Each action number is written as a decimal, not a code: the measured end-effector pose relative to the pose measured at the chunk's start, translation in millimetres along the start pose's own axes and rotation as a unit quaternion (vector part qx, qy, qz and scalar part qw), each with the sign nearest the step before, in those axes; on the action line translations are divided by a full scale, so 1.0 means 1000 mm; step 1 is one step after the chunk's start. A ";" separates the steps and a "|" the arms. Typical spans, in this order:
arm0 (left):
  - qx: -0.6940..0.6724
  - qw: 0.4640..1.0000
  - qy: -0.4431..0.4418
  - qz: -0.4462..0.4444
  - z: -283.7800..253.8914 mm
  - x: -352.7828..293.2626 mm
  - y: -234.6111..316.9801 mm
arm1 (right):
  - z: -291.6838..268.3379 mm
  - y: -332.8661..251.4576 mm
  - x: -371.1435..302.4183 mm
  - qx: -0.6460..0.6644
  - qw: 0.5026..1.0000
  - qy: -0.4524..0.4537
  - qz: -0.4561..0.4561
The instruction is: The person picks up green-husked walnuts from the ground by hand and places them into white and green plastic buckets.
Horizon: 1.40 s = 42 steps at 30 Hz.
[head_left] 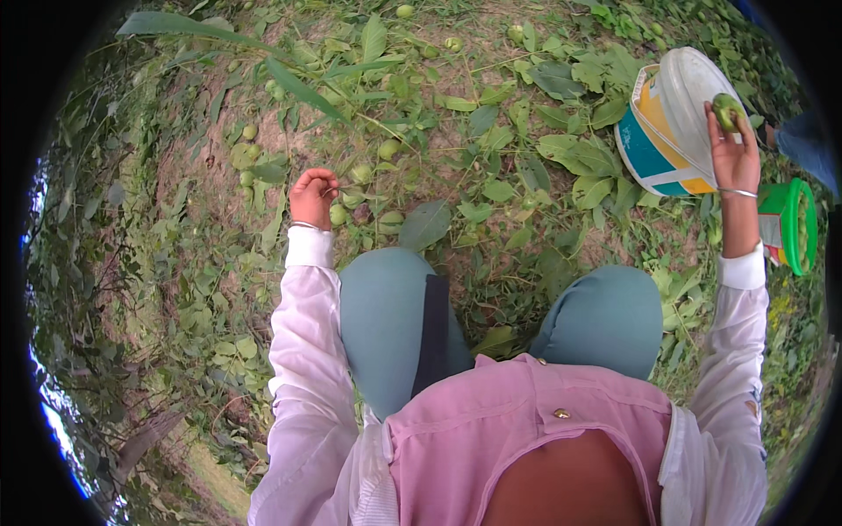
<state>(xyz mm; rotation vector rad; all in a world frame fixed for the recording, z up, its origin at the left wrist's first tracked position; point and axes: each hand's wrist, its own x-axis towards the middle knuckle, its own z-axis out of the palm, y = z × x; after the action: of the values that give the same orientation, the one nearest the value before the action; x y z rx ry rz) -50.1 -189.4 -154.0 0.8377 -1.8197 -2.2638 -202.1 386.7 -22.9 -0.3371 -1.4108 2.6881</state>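
At the right, my right hand [735, 158] is raised with its fingers around a green-husked walnut [727, 112] with brown patches. Behind that walnut is a white bucket [653, 140] with teal and yellow panels; it looks tilted from here. My left hand [313, 198] hangs low over the leafy ground on the left, fingers curled together; whether something small is in them I cannot make out. Close beside it lie several walnuts [360, 174] in green husks and one dark, shrivelled one [362, 213].
A smaller green-rimmed bucket [802, 228] holding green things stands beyond my right wrist. Another person's blue trouser leg [807, 145] shows at the right edge. Leafy twigs [579, 158] and more green walnuts [388, 149] litter the soil. Dense foliage [74, 263] borders the left.
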 end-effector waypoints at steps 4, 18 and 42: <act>0.205 0.967 0.135 -0.062 -0.054 0.003 -0.097 | -0.053 -0.035 0.014 -0.214 0.974 0.076 0.014; 0.618 0.773 -0.120 -0.073 -0.029 0.001 -0.208 | 0.137 0.073 -0.153 -0.405 0.871 -0.274 0.039; 0.736 0.659 -0.065 -0.141 -0.074 0.087 -0.132 | 0.142 0.089 -0.156 -0.420 0.834 -0.325 0.150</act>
<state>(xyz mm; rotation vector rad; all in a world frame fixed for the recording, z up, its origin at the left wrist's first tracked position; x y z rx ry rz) -55.3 -253.9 -315.7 1.0384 -3.6104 -0.3013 -81.2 194.1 6.2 0.4139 -2.9343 2.2723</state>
